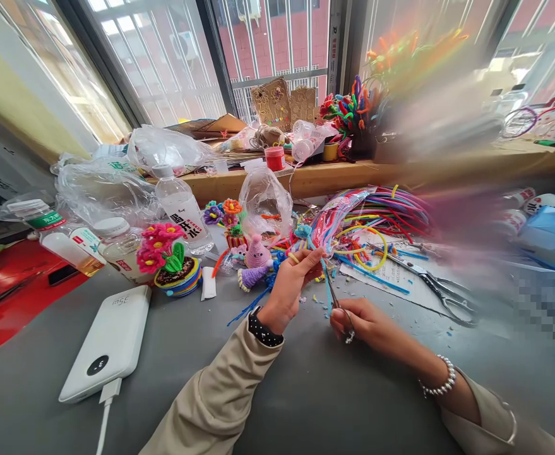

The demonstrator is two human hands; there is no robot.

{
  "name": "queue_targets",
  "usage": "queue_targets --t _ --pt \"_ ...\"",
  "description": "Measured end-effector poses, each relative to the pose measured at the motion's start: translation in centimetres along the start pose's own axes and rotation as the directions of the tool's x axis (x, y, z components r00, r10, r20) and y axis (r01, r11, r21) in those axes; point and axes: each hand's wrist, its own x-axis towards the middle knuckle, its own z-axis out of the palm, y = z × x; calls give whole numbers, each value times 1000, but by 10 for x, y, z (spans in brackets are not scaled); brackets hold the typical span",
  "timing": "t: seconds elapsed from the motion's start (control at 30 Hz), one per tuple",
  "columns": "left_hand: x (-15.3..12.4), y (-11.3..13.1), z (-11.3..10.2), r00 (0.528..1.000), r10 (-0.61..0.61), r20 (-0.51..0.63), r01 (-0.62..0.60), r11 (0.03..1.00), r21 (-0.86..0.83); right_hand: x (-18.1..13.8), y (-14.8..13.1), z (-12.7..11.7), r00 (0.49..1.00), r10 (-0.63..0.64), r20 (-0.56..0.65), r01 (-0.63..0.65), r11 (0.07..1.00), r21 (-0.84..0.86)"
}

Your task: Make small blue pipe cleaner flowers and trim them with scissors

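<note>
My left hand [292,285] is closed in a pinch on a light-blue pipe cleaner [329,292], whose end hangs down below the fingertips. A light-blue fuzzy piece [304,232] shows just above that hand. Closed around small scissors [333,291], my right hand [360,321] is lower and to the right. The blades point up along the hanging pipe cleaner; whether they touch it I cannot tell. Beside my left hand lie a pink crocheted figure [257,253] and a purple crocheted piece [254,276]. Small blue and yellow clippings are scattered under both hands.
Bundled pipe cleaners [391,212] lie behind my hands, with large scissors [441,291] on paper at the right. To the left stand a potted pink flower [170,262], a water bottle [182,212] and a white power bank [109,344]. The right side is blurred.
</note>
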Motion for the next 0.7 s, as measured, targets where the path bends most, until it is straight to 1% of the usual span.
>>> queue_targets --t 0.27,0.5,0.7 --pt "2 1 -2 1000 -1 2 1 999 -36 1 3 -1 1000 17 -24 -19 998 -61" --pt "4 1 -6 1000 1 6 0 997 -77 0 0 -2 999 23 -29 -27 990 -136" --pt "5 2 -5 999 19 -36 -24 990 -140 1 4 -1 1000 9 -29 -11 996 -92"
